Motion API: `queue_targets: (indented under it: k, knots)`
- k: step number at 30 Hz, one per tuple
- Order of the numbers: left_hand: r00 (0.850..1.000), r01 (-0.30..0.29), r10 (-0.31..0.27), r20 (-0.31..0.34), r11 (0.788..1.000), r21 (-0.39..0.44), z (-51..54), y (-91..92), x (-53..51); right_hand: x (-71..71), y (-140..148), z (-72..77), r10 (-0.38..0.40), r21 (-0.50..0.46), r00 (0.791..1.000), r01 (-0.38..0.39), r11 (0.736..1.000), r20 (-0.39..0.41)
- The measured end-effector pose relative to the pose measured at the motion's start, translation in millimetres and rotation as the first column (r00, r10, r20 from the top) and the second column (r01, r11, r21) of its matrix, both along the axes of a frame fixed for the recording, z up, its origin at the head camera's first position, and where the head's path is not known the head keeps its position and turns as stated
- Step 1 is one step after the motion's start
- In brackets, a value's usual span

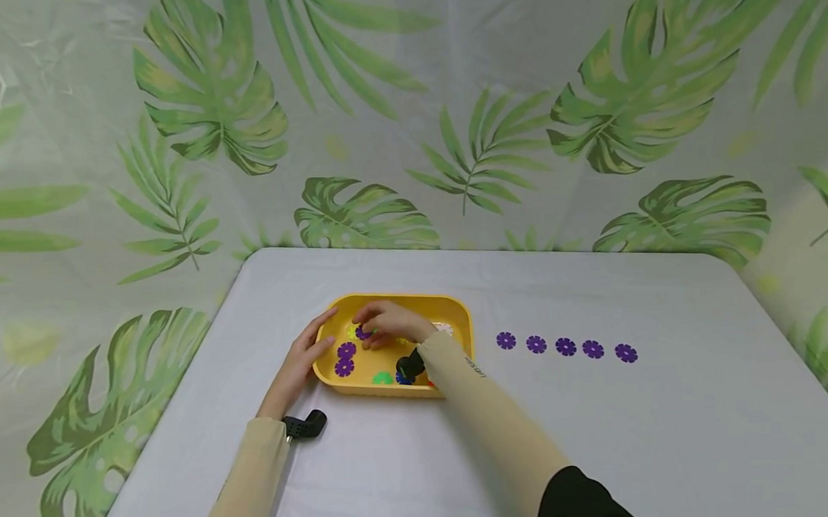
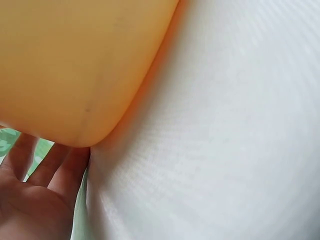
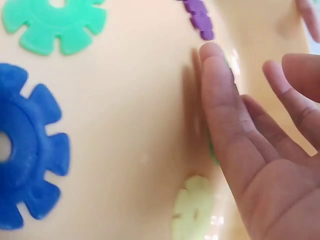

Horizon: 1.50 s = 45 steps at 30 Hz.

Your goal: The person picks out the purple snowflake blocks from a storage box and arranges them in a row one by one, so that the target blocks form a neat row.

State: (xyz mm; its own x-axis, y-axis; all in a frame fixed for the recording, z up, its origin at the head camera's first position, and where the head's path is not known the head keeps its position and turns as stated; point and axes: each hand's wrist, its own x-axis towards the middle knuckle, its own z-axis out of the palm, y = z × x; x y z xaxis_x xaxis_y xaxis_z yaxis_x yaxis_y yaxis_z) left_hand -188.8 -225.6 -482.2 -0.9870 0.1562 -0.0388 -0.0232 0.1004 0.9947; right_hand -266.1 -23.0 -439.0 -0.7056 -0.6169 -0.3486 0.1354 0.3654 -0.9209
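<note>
My left hand [image 1: 299, 369] holds the left end of a yellow plastic tray [image 1: 461, 310], thumb over the rim. In the left wrist view its fingers [image 2: 67, 172] lie against the tray's outer wall. Inside the tray, my right hand [image 1: 392, 322] reaches toward the left part, beside a purple snowflake disc [image 1: 362, 332]. The right wrist view shows its fingers [image 3: 220, 100] extended, the thumb apart and nothing visible between them. A purple disc [image 3: 200, 20] lies just beyond a fingertip. More purple discs [image 1: 346, 350] lie near my left thumb.
Green [image 1: 382, 377], blue [image 3: 40, 150] and pale yellow [image 3: 194, 207] discs also lie in the tray. To its right, several purple discs [image 1: 565, 347] form a spaced row on the white table [image 1: 666, 425]. A leaf-patterned curtain [image 1: 464, 135] hangs behind.
</note>
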Motion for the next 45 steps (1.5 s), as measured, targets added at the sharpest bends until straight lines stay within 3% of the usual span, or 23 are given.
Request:
queue_targets:
  k: [10, 19, 23, 29, 33, 38, 45]
  knots:
    - [1.000, 0.017, -0.017, -0.001, 1.000, 0.013, -0.3, 2.5, -4.2, 4.5, -1.0, 0.6, 0.000, 0.011, 1.000, 0.000, 1.000, -0.002]
    - [1.000, 0.010, -0.010, -0.022, 1.000, -0.009, -0.4, 5.2, -1.8, 9.3, 7.3, 5.1, 0.030, 0.092, 0.993, -0.019, 0.996, -0.115]
    - [1.000, 0.002, -0.002, -0.018, 1.000, -0.011, -1.2, 6.1, -1.7, 9.6, 21.4, 12.7, 0.046, 0.073, 0.988, -0.035, 0.997, -0.149]
    - [1.000, -0.006, 0.006, -0.001, 1.000, -0.007, 1.4, 7.1, -0.8, 7.3, 58.5, 27.2, 0.074, 0.012, 0.982, -0.073, 0.997, -0.171]
    - [1.000, 0.010, -0.010, 0.002, 1.000, 0.007, 12.2, 9.0, 4.2, 4.9, 92.3, 34.2, 0.074, -0.025, 0.983, -0.079, 0.997, -0.167]
    - [1.000, 0.017, -0.017, 0.015, 1.000, -0.013, 26.7, 10.9, 11.7, 1.5, 139.2, 40.2, 0.008, -0.028, 0.987, -0.013, 1.000, -0.158]
    - [1.000, -0.001, 0.002, 0.008, 0.999, -0.032, 29.3, 8.5, 13.3, 5.1, 208.7, 41.5, -0.083, -0.017, 0.983, 0.081, 0.997, -0.162]
